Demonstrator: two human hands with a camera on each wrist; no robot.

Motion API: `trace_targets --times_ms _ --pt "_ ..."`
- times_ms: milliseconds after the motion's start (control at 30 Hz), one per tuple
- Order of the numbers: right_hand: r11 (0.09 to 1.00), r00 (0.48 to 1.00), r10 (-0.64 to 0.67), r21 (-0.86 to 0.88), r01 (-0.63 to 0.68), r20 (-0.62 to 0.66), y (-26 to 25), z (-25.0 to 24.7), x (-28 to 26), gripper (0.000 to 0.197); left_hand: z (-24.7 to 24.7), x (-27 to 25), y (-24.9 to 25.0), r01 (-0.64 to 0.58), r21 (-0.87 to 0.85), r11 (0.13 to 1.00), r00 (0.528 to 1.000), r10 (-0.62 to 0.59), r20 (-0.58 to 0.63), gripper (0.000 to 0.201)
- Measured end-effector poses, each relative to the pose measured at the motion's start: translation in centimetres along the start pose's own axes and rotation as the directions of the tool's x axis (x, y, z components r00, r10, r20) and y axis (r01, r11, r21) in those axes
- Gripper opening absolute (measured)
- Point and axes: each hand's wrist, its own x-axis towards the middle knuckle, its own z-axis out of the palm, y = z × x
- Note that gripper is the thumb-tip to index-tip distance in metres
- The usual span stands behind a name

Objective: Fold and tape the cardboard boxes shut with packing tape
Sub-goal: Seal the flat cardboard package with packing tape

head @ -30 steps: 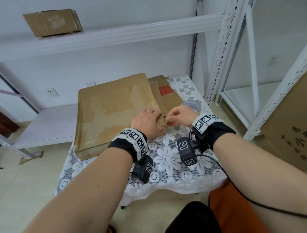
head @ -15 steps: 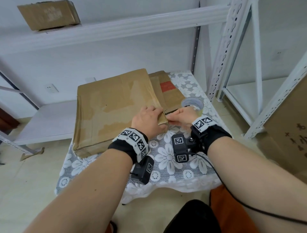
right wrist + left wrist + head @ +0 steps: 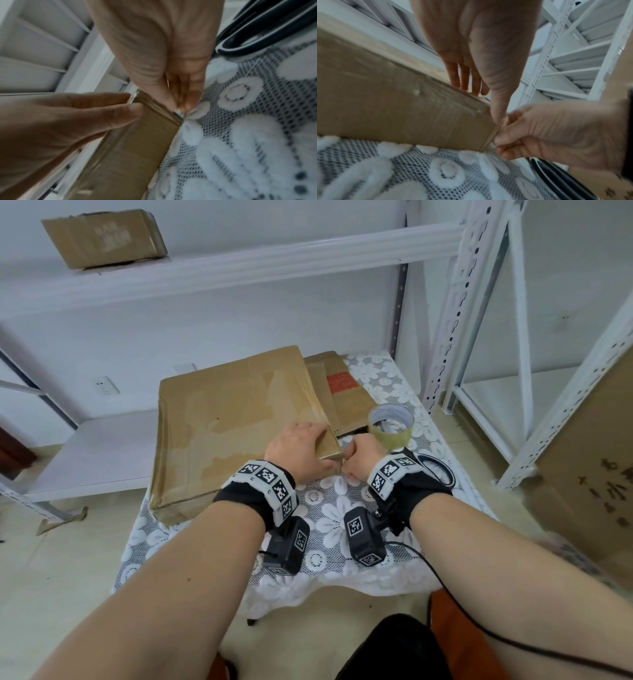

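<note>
A large flat cardboard box (image 3: pixel 233 419) lies on the lace-covered table. My left hand (image 3: pixel 301 446) rests on its near right corner, fingers straight on the top face. In the left wrist view the left hand (image 3: pixel 488 102) has its thumb pressed down the corner edge of the box (image 3: pixel 393 108). My right hand (image 3: pixel 356 457) is curled at the same corner. In the right wrist view the right hand (image 3: pixel 181 106) pinches a shiny tape strip (image 3: pixel 177 114) at the bottom of the box (image 3: pixel 137 148), right at the tablecloth. A roll of packing tape (image 3: pixel 390 422) stands just behind the right hand.
A second flattened carton with a red label (image 3: pixel 342 385) lies beside the box under the roll. A black and white object (image 3: pixel 435 470) sits right of my right wrist. White metal shelving (image 3: pixel 455 302) stands behind and right. A big carton (image 3: pixel 589 460) leans at far right.
My right hand has slid from the box's top corner down its side to the tablecloth. The left hand stayed on the corner. The tape roll is now uncovered behind the right hand.
</note>
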Motion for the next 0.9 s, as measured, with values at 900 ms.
trace_targets --times_ms 900 --pt "0.452 0.453 -0.882 -0.497 0.740 -0.127 -2.1 5.2 -5.3 0.024 -1.1 -6.4 -8.0 0.093 -0.059 0.994 0.991 -0.098 -0.090 0.055"
